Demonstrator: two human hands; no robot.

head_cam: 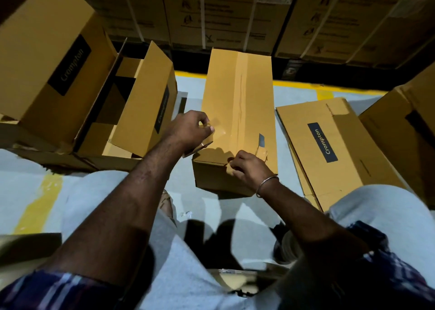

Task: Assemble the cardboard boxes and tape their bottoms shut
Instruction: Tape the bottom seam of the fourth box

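Note:
A tall cardboard box [221, 90] lies on the floor in front of me, bottom flaps closed. A strip of tape [241, 90] runs along their seam. My left hand [190, 130] is at the box's left edge and pinches a clear stretch of tape [215, 127]; a tape roll [199, 148] partly shows under the hand. At the near edge of the box, my right hand [247, 168] has curled fingers pinching the tape where it folds over. A crumpled tape end [261, 153] sits just beside that hand.
An assembled open box [143, 90] and a larger box [47, 57] stand at the left. A flattened box [341, 149] lies at the right, another box [404, 130] beyond it. Stacked cartons [235, 10] wall off the back. A second tape roll [286, 246] lies by my right knee.

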